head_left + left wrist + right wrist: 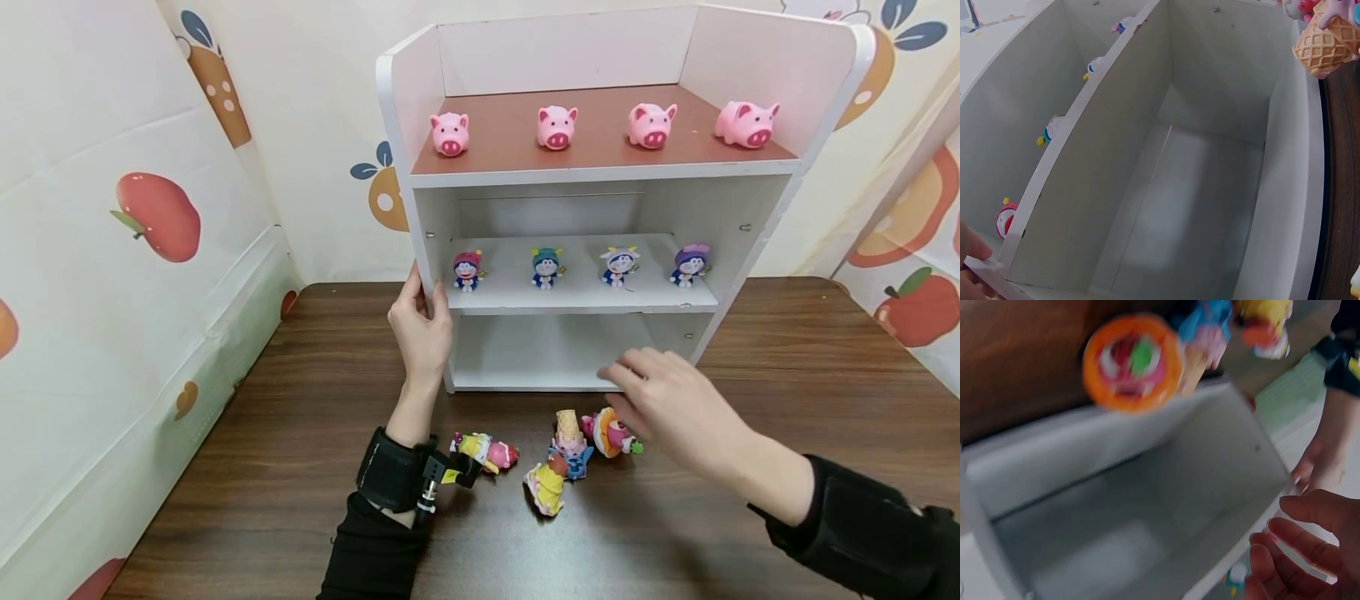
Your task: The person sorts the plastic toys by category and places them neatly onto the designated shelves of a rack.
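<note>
My left hand [422, 335] grips the front edge of the white shelf unit's [603, 177] left side panel, thumb inside and fingers around the outside. My right hand [667, 402] hovers in front of the bottom compartment, fingers loosely bent, holding nothing. Just left of it on the table lies a figurine with an orange ring [604, 431]. Beside that are an ice-cream-cone figurine [570, 442] and a yellow figurine [546, 487]. Another yellow and pink figurine [480, 452] lies near my left wrist. In the right wrist view, the orange-ringed figurine [1090, 369] appears blurred.
Several pink pigs [557, 129] stand spaced in a row on the brown top shelf. Small blue figurines in coloured hats [546, 268] line the middle shelf. The bottom compartment [1179, 206] has bare white walls. Below is a dark wooden table [300, 450]; patterned wall covering [90, 292] surrounds it.
</note>
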